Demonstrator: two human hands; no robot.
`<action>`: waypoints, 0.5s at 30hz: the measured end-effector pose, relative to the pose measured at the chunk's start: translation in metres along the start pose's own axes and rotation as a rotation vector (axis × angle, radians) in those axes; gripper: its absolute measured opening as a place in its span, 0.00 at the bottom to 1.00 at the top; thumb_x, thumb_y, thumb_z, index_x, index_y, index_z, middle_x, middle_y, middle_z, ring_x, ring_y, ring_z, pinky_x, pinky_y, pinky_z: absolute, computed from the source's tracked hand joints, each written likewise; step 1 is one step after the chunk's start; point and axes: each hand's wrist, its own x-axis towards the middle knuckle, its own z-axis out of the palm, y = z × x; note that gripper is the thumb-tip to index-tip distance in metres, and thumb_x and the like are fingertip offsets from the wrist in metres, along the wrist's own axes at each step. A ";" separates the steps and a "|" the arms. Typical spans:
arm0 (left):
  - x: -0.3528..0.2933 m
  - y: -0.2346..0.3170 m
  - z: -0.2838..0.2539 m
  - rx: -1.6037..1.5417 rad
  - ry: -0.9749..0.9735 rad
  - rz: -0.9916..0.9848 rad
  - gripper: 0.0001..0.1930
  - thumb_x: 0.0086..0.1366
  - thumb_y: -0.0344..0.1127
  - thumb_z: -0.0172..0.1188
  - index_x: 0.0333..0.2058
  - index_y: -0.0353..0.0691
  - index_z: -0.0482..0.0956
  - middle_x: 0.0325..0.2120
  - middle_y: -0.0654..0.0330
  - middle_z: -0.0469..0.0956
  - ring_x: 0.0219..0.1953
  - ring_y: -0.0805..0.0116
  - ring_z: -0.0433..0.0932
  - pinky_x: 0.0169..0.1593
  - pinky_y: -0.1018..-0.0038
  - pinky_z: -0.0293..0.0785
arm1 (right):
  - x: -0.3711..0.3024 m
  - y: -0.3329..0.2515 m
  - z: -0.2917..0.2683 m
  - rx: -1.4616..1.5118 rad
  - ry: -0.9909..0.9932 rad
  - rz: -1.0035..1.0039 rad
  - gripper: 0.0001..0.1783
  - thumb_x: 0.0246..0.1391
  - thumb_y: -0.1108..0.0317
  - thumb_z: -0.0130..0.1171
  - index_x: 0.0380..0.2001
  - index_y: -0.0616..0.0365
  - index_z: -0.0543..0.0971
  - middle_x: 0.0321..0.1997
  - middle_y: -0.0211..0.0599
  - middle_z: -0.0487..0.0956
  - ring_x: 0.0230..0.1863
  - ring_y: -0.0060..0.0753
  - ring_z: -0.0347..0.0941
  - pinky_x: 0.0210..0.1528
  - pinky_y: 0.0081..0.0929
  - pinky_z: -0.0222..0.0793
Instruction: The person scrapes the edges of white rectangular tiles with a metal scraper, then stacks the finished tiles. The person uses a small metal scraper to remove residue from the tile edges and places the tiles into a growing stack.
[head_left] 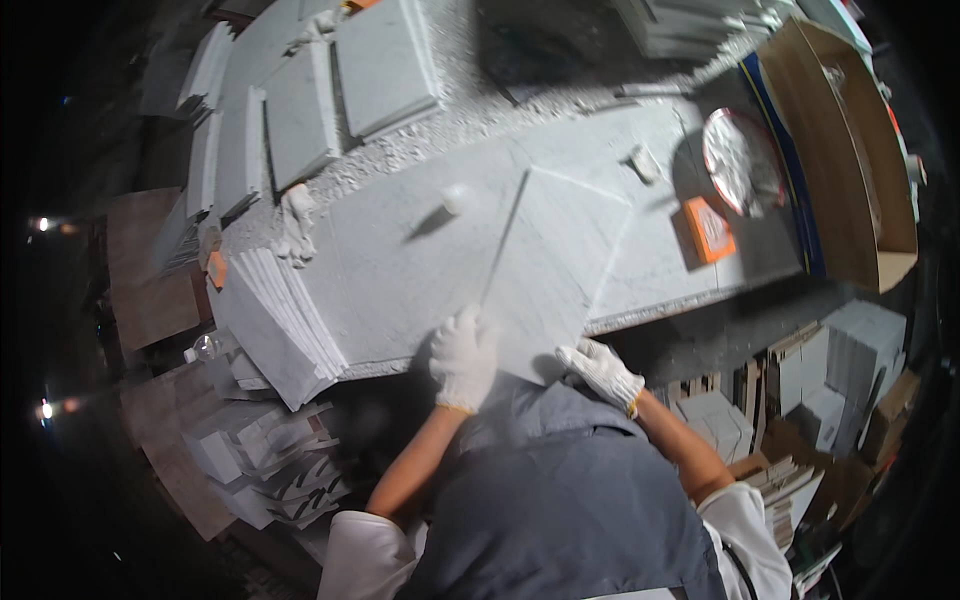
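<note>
A grey-white marble tile [563, 255] lies turned at an angle on the pale stone work surface [385, 260], its near end reaching past the front edge toward my apron. My left hand [465, 355], in a white knitted glove, grips the tile's near left edge; its fingers are slightly blurred. On the opposite side, my gloved right hand [602, 372] is closed at the near right edge, thumb toward the tile. The undersides of both grips are hidden. A small white cylindrical piece [452, 200] stands left of the tile, and a whitish lump [645, 164] lies to its right.
Stacked thin slabs [285, 310] stand at the left, with larger tiles [388, 65] leaning behind. Toward the right are an orange block [709, 230], a red-rimmed round container [742, 160] and an open cardboard box [835, 150]. Stone pieces [260, 445] are piled below left.
</note>
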 end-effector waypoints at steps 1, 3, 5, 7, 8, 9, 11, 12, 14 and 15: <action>0.000 0.000 0.000 -0.037 0.036 0.003 0.26 0.63 0.51 0.65 0.54 0.40 0.79 0.45 0.46 0.81 0.50 0.44 0.78 0.54 0.52 0.74 | 0.001 0.001 0.006 0.004 0.031 0.031 0.24 0.66 0.46 0.63 0.37 0.60 0.81 0.30 0.26 0.79 0.31 0.17 0.75 0.34 0.22 0.71; 0.003 0.000 -0.006 -0.113 -0.018 -0.015 0.24 0.65 0.50 0.64 0.52 0.38 0.82 0.44 0.43 0.84 0.48 0.44 0.82 0.52 0.54 0.76 | 0.003 0.005 0.017 0.083 0.138 0.003 0.23 0.66 0.49 0.63 0.45 0.62 0.82 0.37 0.27 0.82 0.38 0.17 0.76 0.41 0.21 0.71; 0.007 0.003 -0.016 -0.219 -0.114 -0.049 0.25 0.66 0.50 0.64 0.53 0.36 0.82 0.46 0.42 0.84 0.50 0.47 0.83 0.53 0.57 0.77 | 0.007 0.009 0.023 0.176 0.243 -0.112 0.24 0.65 0.47 0.64 0.41 0.62 0.82 0.35 0.33 0.84 0.36 0.21 0.80 0.35 0.23 0.75; 0.009 0.009 -0.027 -0.396 -0.172 0.020 0.25 0.68 0.50 0.63 0.54 0.34 0.81 0.48 0.43 0.84 0.51 0.49 0.83 0.56 0.62 0.76 | 0.010 0.015 0.024 -0.080 0.443 -0.375 0.13 0.65 0.60 0.59 0.38 0.60 0.82 0.37 0.45 0.84 0.38 0.39 0.80 0.40 0.34 0.76; 0.009 0.013 -0.031 -0.455 -0.244 -0.021 0.27 0.69 0.51 0.62 0.54 0.32 0.81 0.48 0.44 0.84 0.51 0.50 0.83 0.57 0.63 0.75 | 0.010 0.017 0.022 -0.260 0.504 -0.421 0.10 0.62 0.63 0.58 0.37 0.59 0.81 0.37 0.47 0.82 0.38 0.44 0.79 0.40 0.38 0.75; 0.011 0.016 -0.035 -0.486 -0.260 0.025 0.26 0.70 0.52 0.61 0.53 0.33 0.81 0.47 0.45 0.84 0.50 0.51 0.83 0.56 0.64 0.75 | 0.011 0.018 0.017 -0.339 0.567 -0.363 0.07 0.60 0.67 0.57 0.36 0.58 0.80 0.37 0.49 0.81 0.38 0.49 0.79 0.39 0.42 0.75; 0.016 0.020 -0.039 -0.468 -0.412 0.066 0.27 0.71 0.54 0.58 0.53 0.34 0.81 0.47 0.46 0.84 0.51 0.51 0.82 0.56 0.64 0.74 | 0.010 0.018 0.006 -0.503 0.655 -0.433 0.05 0.54 0.74 0.55 0.34 0.55 0.78 0.37 0.52 0.79 0.38 0.60 0.78 0.39 0.50 0.75; 0.018 0.021 -0.040 -0.430 -0.506 0.084 0.28 0.71 0.56 0.56 0.55 0.34 0.81 0.48 0.46 0.84 0.52 0.50 0.82 0.57 0.63 0.74 | 0.006 0.017 0.001 -0.524 0.692 -0.447 0.05 0.52 0.74 0.56 0.34 0.55 0.78 0.36 0.51 0.79 0.38 0.59 0.78 0.38 0.49 0.75; 0.023 0.017 -0.041 -0.458 -0.583 0.138 0.28 0.72 0.56 0.55 0.55 0.35 0.80 0.46 0.49 0.84 0.50 0.55 0.81 0.56 0.65 0.73 | -0.003 0.010 -0.004 -0.475 0.713 -0.496 0.06 0.50 0.74 0.58 0.33 0.54 0.80 0.35 0.47 0.79 0.37 0.57 0.78 0.38 0.48 0.75; 0.024 0.013 -0.042 -0.523 -0.574 0.168 0.26 0.72 0.55 0.56 0.53 0.35 0.80 0.42 0.53 0.84 0.45 0.61 0.81 0.53 0.67 0.73 | -0.007 0.004 -0.004 -0.463 0.714 -0.522 0.07 0.48 0.74 0.59 0.33 0.54 0.80 0.34 0.45 0.79 0.37 0.56 0.79 0.37 0.48 0.75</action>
